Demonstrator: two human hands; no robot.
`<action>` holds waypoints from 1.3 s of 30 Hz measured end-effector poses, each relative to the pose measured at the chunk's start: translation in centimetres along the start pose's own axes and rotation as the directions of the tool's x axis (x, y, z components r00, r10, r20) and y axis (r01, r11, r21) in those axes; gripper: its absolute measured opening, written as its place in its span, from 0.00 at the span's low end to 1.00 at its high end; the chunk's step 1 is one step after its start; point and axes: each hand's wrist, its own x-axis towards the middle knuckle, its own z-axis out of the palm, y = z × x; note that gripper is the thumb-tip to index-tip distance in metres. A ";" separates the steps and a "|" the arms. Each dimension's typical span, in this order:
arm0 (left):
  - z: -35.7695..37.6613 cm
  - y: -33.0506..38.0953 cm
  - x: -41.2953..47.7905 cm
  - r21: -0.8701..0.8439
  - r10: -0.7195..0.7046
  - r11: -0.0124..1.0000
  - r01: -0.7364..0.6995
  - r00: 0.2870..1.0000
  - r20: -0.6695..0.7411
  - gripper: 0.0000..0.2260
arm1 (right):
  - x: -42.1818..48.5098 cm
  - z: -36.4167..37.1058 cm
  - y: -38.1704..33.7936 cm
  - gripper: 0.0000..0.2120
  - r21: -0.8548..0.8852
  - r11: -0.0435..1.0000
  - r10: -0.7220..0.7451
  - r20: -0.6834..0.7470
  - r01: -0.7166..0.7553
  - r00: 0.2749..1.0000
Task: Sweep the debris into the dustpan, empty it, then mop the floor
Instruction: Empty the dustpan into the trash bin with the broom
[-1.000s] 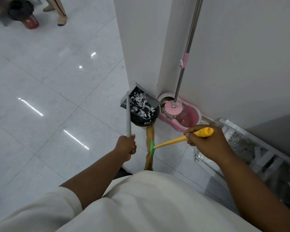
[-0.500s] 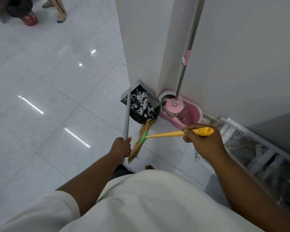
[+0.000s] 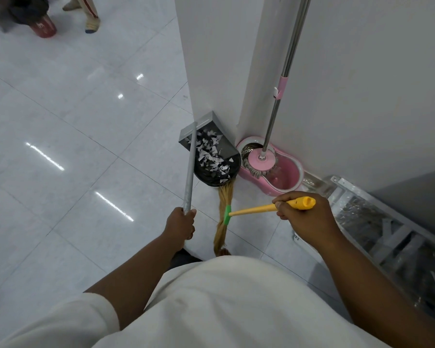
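The left hand (image 3: pixel 180 223) is curled tight round the lower end of the grey dustpan handle (image 3: pixel 189 172), which runs up toward 12 o'clock to the grey metal dustpan (image 3: pixel 212 121). The dustpan sits against the foot of the white wall corner (image 3: pixel 211 59), its open mouth facing 5 o'clock. Torn white paper debris (image 3: pixel 210 154) lies in the pan and over the black bin bag (image 3: pixel 211 178) at its mouth.

The right hand (image 3: pixel 304 218) grips the yellow end of the broom (image 3: pixel 256 209), fingers wrapped round it. The handle points toward 9 o'clock to a green collar. The straw bristles (image 3: pixel 225 194) reach toward 12 o'clock and touch the black bag's near edge.

At 3 o'clock from the dustpan, just beside it, stands the pink mop bucket (image 3: pixel 293 180). The mop (image 3: pixel 261 160) rests head-down in it, its steel pole leaning on the wall. A metal ladder (image 3: pixel 387 222) lies on the glossy tiled floor (image 3: pixel 73 121) at 3 o'clock from the right hand
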 end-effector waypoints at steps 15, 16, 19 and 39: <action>-0.4 -1.7 -2.4 0.081 0.014 0.997 -0.016 0.999 0.033 0.08 | 0.4 -0.6 0.1 0.12 -0.003 1.000 -0.007 0.017 0.007 1.000; -0.3 -1.8 -2.5 0.068 0.014 0.998 -0.016 0.999 0.038 0.09 | 0.4 -0.6 0.0 0.12 -0.002 1.000 -0.007 0.017 0.007 1.000; -1.1 -2.0 -2.6 0.068 0.010 0.998 -0.012 0.999 0.039 0.08 | 0.7 -0.7 0.0 0.11 -0.027 1.000 -0.013 0.020 0.014 1.000; -4.1 -5.1 -3.5 0.092 0.033 0.995 -0.034 0.999 0.009 0.10 | 0.5 0.4 0.0 0.12 -0.023 0.999 -0.041 0.037 0.042 0.998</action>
